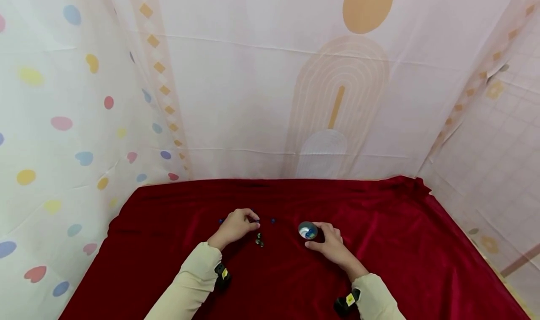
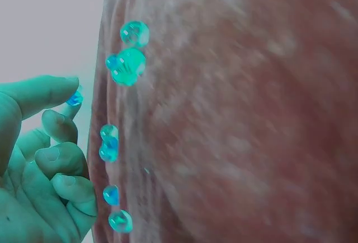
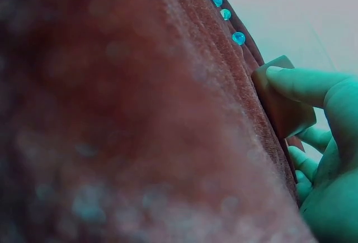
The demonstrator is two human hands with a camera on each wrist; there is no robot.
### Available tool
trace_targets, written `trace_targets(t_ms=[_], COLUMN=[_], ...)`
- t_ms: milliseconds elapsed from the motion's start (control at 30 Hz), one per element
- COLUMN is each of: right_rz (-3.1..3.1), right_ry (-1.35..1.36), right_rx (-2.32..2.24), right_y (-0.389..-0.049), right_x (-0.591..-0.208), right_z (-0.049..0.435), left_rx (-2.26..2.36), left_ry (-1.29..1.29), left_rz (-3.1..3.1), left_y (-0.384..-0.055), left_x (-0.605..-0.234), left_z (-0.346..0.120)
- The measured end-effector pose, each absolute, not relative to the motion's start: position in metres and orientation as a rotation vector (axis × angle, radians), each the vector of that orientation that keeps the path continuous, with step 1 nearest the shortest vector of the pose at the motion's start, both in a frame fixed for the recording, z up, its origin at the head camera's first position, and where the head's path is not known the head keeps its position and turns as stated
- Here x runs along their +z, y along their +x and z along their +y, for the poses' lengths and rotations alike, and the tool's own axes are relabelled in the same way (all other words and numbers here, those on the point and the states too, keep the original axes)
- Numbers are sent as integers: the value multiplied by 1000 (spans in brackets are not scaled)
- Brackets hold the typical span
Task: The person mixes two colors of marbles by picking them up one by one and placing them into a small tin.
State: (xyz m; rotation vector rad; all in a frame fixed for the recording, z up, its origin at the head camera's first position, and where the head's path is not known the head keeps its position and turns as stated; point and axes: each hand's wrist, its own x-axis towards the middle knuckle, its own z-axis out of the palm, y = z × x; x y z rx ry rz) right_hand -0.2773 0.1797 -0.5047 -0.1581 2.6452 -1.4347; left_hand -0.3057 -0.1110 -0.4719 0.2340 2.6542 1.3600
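Plainly, head view, left hand (image 1: 236, 225): above the red velvet cloth (image 1: 168, 245), just beside a cluster of green glass marbles (image 1: 258, 239).
Head view, right hand (image 1: 331, 245): curled round a small metal cup (image 1: 303, 227) with blue marbles (image 1: 310, 233) inside.
Head view, lone blue marble (image 1: 273, 220): on the cloth, between the two hands.
Left wrist view, grip: thumb and a fingertip pinch a tiny blue glass ball (image 2: 74, 98); the other fingers fold inward.
Right wrist view, grip: thumb against the cup's side, marbles lying on the cloth beyond.
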Motion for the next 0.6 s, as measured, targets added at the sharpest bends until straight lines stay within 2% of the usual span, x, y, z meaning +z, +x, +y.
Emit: trace_targets(t_ms=[600], right_rz=[2634], right_ry=[-167], right_rx=[-1452], right_y=[-279], right_x=[-506], right_z=[181], left_rx=[1357], left_ry=[409], left_rz=[2610], left_y=[-313], left_x=[-455], left_z=[-68])
